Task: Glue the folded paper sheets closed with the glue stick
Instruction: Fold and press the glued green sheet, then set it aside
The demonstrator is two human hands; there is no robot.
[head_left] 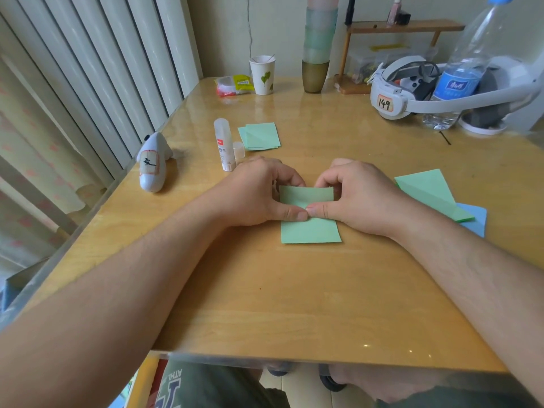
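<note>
Both thumbs pressed on folded green sheet (309,228) at counter (265,290) centre; left hand (259,192) and right hand (362,195) curled, pinching it. Glue stick (223,145) laid at 11 o'clock, uncapped.

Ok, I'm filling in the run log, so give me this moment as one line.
both hands: left hand and right hand pressing folded green sheet | glue stick: upright, uncapped, untouched | cap: beside it

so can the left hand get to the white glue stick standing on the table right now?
Probably yes. The white glue stick stands upright just beyond the left hand with bare wooden table between. But both hands are pinching the green folded paper, so the left must let go first.
</note>
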